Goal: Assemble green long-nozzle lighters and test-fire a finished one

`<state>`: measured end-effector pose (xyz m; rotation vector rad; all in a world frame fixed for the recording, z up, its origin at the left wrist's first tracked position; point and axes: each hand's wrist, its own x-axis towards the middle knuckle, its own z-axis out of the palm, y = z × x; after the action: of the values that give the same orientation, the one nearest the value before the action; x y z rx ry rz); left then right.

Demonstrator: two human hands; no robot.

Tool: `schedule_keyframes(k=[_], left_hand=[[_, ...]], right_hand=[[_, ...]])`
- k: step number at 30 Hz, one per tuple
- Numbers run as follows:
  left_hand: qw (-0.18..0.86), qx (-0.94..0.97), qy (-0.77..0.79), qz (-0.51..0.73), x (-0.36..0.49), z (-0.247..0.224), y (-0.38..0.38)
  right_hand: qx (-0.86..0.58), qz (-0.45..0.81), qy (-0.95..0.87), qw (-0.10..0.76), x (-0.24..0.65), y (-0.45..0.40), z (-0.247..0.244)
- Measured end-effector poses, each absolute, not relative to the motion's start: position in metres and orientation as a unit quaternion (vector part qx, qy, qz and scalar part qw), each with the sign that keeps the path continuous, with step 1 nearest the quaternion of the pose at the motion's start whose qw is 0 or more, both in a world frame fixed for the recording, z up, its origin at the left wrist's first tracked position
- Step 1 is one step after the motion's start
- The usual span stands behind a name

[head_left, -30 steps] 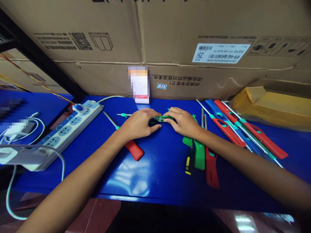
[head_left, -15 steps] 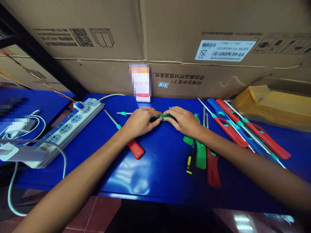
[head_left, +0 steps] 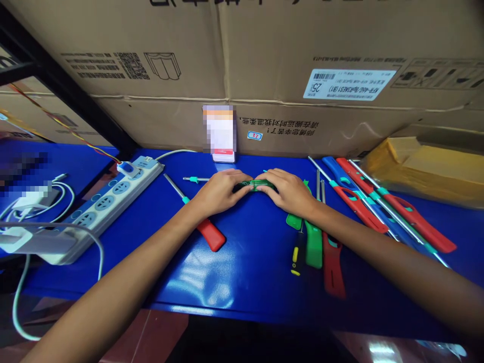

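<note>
Between my two hands lies a long-neck gas lighter with a green body (head_left: pixel 258 185); a metal tube with a teal collar (head_left: pixel 194 179) reaches out past the left wrist, apparently its nozzle. My left hand (head_left: pixel 220 192) pinches its left part, thumb in front and fingers behind. The right hand (head_left: pixel 290 192) grips the other end the same way. Much of the lighter is hidden by the fingers. Under my left forearm rests a red lighter (head_left: pixel 210 235). By the right forearm lie a green lighter (head_left: pixel 313 246), a dark red one (head_left: pixel 333 269) and a black-and-yellow screwdriver (head_left: pixel 295 259).
Several red and blue lighters (head_left: pixel 361 209) lie in a group at the right. At the left is a white power strip (head_left: pixel 113 199) with cables. A phone (head_left: pixel 223 133) leans on a large cardboard box (head_left: pixel 181 121). An opened carton (head_left: pixel 434 174) stands at the back right.
The view has tilted slightly, so everything sits a little lower in the picture. Both hands keep their hold on the green lighter, with hardly any movement.
</note>
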<state>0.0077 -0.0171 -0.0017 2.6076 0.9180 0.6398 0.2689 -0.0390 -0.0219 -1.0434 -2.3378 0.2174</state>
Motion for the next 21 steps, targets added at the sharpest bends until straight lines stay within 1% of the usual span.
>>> schedule_keyframes(k=[5, 11, 17, 21], left_hand=[[0.178, 0.913, 0.298, 0.216, 0.0021, 0.0006, -0.0118], [0.169, 0.914, 0.299, 0.215, 0.0005, 0.0013, -0.0115], [0.169, 0.915, 0.301, 0.206, 0.0025, -0.0003, -0.0120], [0.171, 0.914, 0.305, 0.206, 0.0027, 0.0001, -0.0115]], right_hand=[[-0.397, 0.068, -0.875, 0.267, 0.2683, -0.0394, -0.0229], [-0.387, 0.072, -0.885, 0.250, 0.2690, -0.0377, -0.0219], [-0.387, 0.069, -0.872, 0.293, 0.2691, -0.0386, -0.0208], [-0.380, 0.071, -0.873, 0.298, 0.2690, -0.0384, -0.0203]])
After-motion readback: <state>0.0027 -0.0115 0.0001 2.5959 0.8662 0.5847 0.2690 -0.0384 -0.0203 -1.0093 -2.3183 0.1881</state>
